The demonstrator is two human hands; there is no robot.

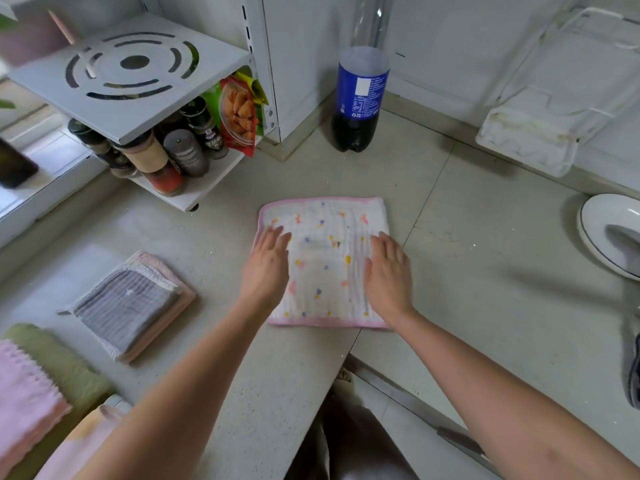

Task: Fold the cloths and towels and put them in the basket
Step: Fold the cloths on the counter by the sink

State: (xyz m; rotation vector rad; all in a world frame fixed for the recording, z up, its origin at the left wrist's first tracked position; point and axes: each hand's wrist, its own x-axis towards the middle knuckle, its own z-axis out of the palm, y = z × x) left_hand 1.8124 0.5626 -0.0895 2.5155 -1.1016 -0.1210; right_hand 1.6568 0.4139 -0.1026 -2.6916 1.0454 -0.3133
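White cloth [325, 261] with pink border and coloured spots, grey folded cloth [126, 308], blue-labelled bottle [360, 98]

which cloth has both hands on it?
The white pink-edged cloth with coloured dots; left hand and right hand lie flat on it. Others sit untouched.

Pale speckled stone countertop [214, 237], bearing: white pink-edged cloth with coloured dots [325, 261] at centre; stack of folded grey and pink cloths [133, 304] at left; dark cola bottle with blue label [358, 102] behind; white spice rack [180, 199]; white bowl [602, 233] at right.
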